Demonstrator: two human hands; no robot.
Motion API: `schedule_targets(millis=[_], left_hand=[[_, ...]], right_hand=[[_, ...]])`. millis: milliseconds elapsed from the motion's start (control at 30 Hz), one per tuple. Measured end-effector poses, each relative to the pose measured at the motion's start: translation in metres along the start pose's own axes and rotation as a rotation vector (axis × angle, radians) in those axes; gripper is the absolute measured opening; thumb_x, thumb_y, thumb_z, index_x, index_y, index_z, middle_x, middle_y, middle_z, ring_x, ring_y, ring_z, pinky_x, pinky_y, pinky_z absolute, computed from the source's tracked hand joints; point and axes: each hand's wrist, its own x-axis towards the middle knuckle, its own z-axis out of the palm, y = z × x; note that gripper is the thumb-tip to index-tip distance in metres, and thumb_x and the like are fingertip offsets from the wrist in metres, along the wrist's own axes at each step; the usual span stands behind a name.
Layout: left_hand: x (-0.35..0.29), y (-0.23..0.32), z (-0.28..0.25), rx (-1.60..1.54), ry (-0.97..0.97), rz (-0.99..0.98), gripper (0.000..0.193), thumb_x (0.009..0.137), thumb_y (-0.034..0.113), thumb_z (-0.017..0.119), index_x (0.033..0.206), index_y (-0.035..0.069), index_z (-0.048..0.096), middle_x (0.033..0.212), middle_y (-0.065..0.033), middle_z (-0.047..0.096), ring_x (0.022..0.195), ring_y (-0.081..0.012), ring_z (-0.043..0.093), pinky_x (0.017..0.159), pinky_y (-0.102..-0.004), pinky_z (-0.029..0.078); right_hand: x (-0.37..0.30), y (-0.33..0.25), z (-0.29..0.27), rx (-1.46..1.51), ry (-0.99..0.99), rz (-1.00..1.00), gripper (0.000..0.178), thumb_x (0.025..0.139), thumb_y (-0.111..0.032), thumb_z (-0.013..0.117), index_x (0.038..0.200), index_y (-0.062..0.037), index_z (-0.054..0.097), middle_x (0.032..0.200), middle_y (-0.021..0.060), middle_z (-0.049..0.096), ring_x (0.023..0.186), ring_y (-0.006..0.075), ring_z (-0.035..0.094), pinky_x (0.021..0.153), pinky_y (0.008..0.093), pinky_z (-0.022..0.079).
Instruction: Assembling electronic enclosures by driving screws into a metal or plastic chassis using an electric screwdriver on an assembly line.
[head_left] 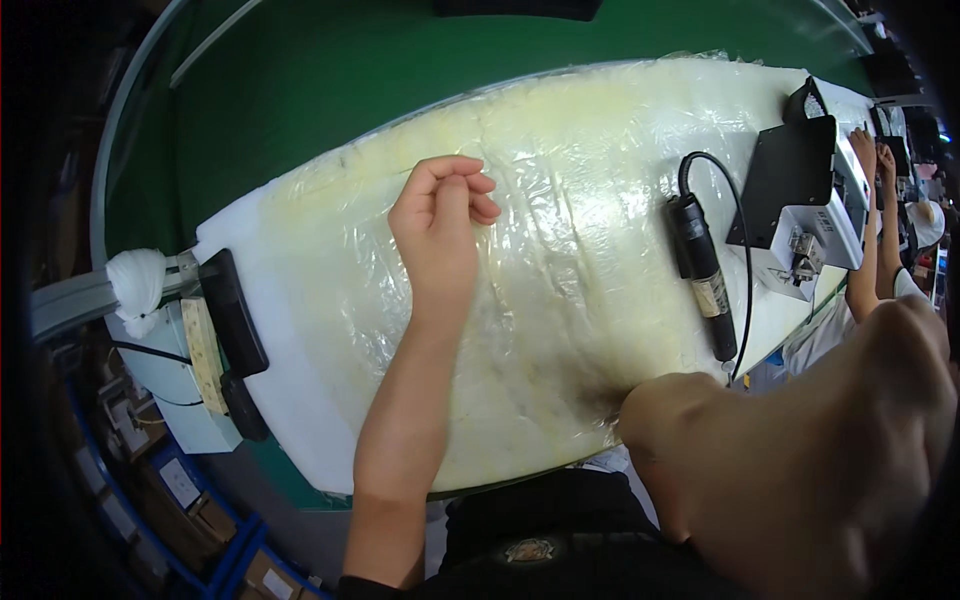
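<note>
Over the plastic-covered padding (560, 250), left hand (438, 225) loosely curled.

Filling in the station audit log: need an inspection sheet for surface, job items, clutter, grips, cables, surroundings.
Surface: pale foam pad, mostly under wrinkled clear film; green surface beyond.
Job items: black cylindrical tool lying on the pad; grey-and-black housing at the right end.
Clutter: black bar-shaped piece at the left end; white cloth wrapped round a rail.
Grips: left grip loosely curled over the pad, no object visible in it, contact unclear; right grip out of view.
Cables: black cable curving from the tool's upper end; thin dark cable at far left.
Surroundings: another person's hands by the housing; boxes lower left.
</note>
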Motion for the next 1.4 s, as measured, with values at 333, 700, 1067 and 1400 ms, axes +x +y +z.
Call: schedule_targets(millis=[333,700,1067,1400], left_hand=[[0.0002,0.0001,-0.0024,-0.012,-0.001,0.011,0.019,0.092,0.001,0.043,0.093,-0.001,0.062,0.080,-0.0078,0.063,0.064,-0.0111,0.059,0.060,-0.0252,0.049],[0.0002,-0.0006,-0.0024,-0.009,-0.004,0.015,0.019,0.091,0.000,0.043,0.093,-0.002,0.062,0.079,-0.0077,0.063,0.064,-0.0112,0.058,0.060,-0.0255,0.049],[0.0005,-0.0002,-0.0027,0.016,-0.008,0.020,0.018,0.092,0.003,0.044,0.093,-0.002,0.061,0.080,-0.0087,0.062,0.063,-0.0135,0.058,0.060,-0.0272,0.049],[-0.0014,-0.0007,-0.0016,0.001,0.011,0.012,0.018,0.092,0.002,0.044,0.093,-0.001,0.061,0.080,-0.0080,0.062,0.063,-0.0123,0.058,0.060,-0.0257,0.048]], right_hand=[[-0.0028,-0.0006,0.0032,-0.015,-0.008,0.003,0.060,0.101,-0.051,0.018,0.071,-0.0116,0.052,0.048,-0.0001,0.039,0.037,0.0133,0.033,0.084,0.0420,0.038],[-0.0029,-0.0015,0.0060,-0.015,-0.001,0.000,0.060,0.102,-0.050,0.018,0.069,-0.0119,0.051,0.048,-0.0001,0.039,0.037,0.0133,0.032,0.086,0.0429,0.037],[-0.0029,0.0033,0.0053,0.019,-0.003,0.007,0.060,0.102,-0.049,0.018,0.068,-0.0121,0.050,0.048,-0.0001,0.038,0.037,0.0132,0.032,0.089,0.0437,0.036],[-0.0006,0.0068,0.0074,0.005,-0.046,0.022,0.060,0.102,-0.048,0.017,0.067,-0.0123,0.050,0.048,-0.0002,0.038,0.037,0.0132,0.032,0.090,0.0444,0.035]])
